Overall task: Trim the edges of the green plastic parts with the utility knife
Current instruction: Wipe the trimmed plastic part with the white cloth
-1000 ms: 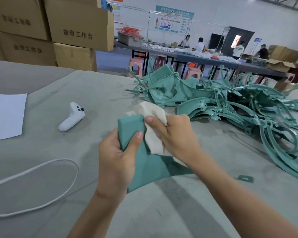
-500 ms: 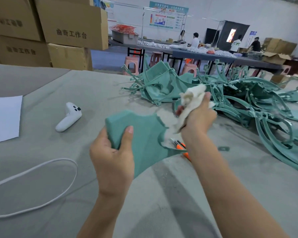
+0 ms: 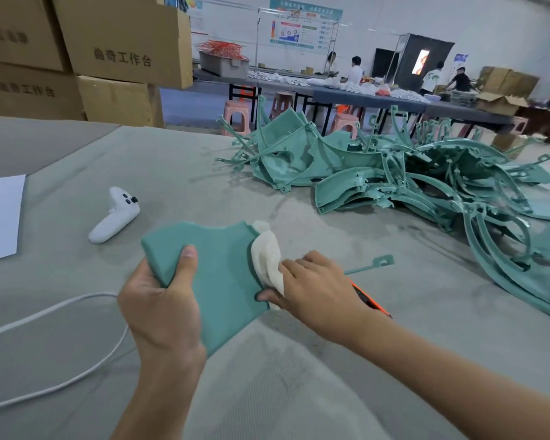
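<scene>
Wiping, not trimming.
Right hand (image 3: 315, 290), back from mid-air, presses white cloth (image 3: 267, 258) onto left-hand-held (image 3: 159, 309) green panel (image 3: 223, 268); utility knife (image 3: 370, 300) idle on bench.

Grey felt-covered tabletop (image 3: 299, 392) in front; stacked cardboard boxes (image 3: 121, 42) at its far-left corner; beyond, long dark tables (image 3: 362, 98) with pink stools (image 3: 235, 112) beneath; white wall (image 3: 458, 17) behind with a printed board (image 3: 299, 27); dark doorway (image 3: 423, 58) farther right.

Teal-green part (image 3: 223, 274), cream-white cloth (image 3: 267, 262), orange and black knife (image 3: 367, 296), white controller (image 3: 115, 217) and cable (image 3: 61, 312), and the tabletop (image 3: 299, 392) was grey.
</scene>
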